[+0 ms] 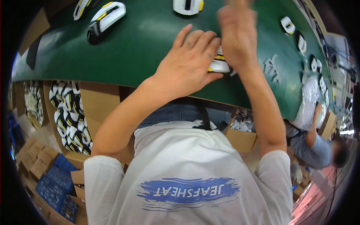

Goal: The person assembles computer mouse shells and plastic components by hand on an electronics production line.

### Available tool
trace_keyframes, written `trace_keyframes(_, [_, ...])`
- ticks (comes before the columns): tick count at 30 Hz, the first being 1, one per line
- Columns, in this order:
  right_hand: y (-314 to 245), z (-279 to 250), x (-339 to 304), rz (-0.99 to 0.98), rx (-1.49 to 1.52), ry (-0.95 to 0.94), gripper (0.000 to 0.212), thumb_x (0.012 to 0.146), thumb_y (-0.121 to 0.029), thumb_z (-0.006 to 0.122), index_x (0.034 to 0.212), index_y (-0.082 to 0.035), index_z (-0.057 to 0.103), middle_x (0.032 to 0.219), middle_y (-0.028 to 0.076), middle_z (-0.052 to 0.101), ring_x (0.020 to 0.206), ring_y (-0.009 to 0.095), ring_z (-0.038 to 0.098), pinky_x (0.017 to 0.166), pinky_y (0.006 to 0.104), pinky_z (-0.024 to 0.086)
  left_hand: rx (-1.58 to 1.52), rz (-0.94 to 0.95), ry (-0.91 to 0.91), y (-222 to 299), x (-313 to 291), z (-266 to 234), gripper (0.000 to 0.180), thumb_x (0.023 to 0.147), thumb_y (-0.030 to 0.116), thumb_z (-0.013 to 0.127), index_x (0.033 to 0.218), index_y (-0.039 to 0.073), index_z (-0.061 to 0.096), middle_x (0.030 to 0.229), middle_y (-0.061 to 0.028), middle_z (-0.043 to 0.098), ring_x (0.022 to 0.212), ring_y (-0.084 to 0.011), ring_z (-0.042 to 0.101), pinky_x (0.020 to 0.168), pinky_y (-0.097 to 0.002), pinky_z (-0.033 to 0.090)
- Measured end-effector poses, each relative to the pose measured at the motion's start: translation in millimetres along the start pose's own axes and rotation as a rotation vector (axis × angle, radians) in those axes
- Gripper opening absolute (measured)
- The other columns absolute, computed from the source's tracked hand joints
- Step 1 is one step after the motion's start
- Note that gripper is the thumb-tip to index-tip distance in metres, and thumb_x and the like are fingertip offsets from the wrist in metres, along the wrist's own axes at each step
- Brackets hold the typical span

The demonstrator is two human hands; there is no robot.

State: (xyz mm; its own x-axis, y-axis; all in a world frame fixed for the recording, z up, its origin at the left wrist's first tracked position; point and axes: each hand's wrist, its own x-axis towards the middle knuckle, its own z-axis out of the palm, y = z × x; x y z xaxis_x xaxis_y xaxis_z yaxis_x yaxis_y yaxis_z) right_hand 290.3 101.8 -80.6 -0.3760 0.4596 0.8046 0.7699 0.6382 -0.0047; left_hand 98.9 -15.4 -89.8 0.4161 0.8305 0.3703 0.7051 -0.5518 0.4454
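Observation:
A white plastic casing with yellow and black parts [220, 66] lies on the green tabletop [142, 48] in front of me. My left hand [189, 62] grips its left side, thumb at the near edge and fingers at the far edge. Beside it on the right, my right hand [240, 35] is raised above the casing, its fingers smeared by motion. Whether that hand holds anything cannot be made out. Several thin, pale, curved pieces [273, 68] are scattered to the right of my right forearm.
Similar casings lie at the far left [107, 20] and far middle [187, 5], with several more along the right. Cardboard boxes of casings [71, 116] and small white parts [243, 122] stand below the table's near edge. A co-worker [313, 144] handles clear plastic bags [309, 101] at right.

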Motion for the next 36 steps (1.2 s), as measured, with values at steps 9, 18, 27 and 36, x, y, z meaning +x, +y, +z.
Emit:
trace_keyframes(9, [15.2, -29.3, 19.1, 0.555, 0.636, -0.219, 0.055, 0.122, -0.025, 0.053, 0.17, 0.003, 0.049, 0.174, 0.021, 0.05, 0.161, 0.031, 0.046, 0.133, 0.0435, 0.034, -0.006, 0.019, -0.02, 3.6, 9.3, -0.1, 0.083, 0.091, 0.043, 0.09, 0.154, -0.001, 0.056, 0.155, -0.018, 0.057, 0.144, -0.039, 0.053, 0.133, -0.0604, 0.035])
trace_keyframes(18, [19.8, -86.4, -21.2, 0.812, 1.055, -0.128, 0.025, 0.121, -0.024, 0.059, 0.112, -0.003, 0.071, 0.086, 0.002, 0.065, 0.074, 0.012, 0.056, 0.073, 0.0304, 0.047, -0.057, 0.024, -0.113, 9.0, 16.1, -5.5, 0.081, 0.089, 0.044, 0.092, 0.152, 0.006, 0.059, 0.146, -0.0157, 0.058, 0.14, -0.0388, 0.054, 0.132, -0.0605, 0.036])
trace_keyframes(27, [2.4, -68.9, 22.4, 0.689, 1.973, -0.171, 0.05, 0.12, -0.054, 0.054, 0.085, -0.02, 0.045, 0.062, -0.009, 0.032, 0.06, 0.009, 0.022, 0.063, 0.0323, 0.024, -0.056, -0.002, -0.108, 6.0, 16.9, -0.8, 0.079, 0.089, 0.047, 0.091, 0.15, 0.006, 0.059, 0.145, -0.0141, 0.057, 0.14, -0.0374, 0.054, 0.134, -0.0596, 0.034])
trace_keyframes(36, [-3.0, -38.5, 11.1, 0.69, 1.723, -0.003, 0.043, 0.119, -0.035, 0.05, 0.084, -0.017, 0.035, 0.064, -0.005, 0.023, 0.057, 0.012, 0.019, 0.058, 0.0351, 0.022, -0.046, 0.013, -0.022, 4.2, 11.7, 7.8, 0.073, 0.089, 0.049, 0.09, 0.143, 0.007, 0.062, 0.142, -0.0117, 0.059, 0.14, -0.0333, 0.055, 0.135, -0.058, 0.033])
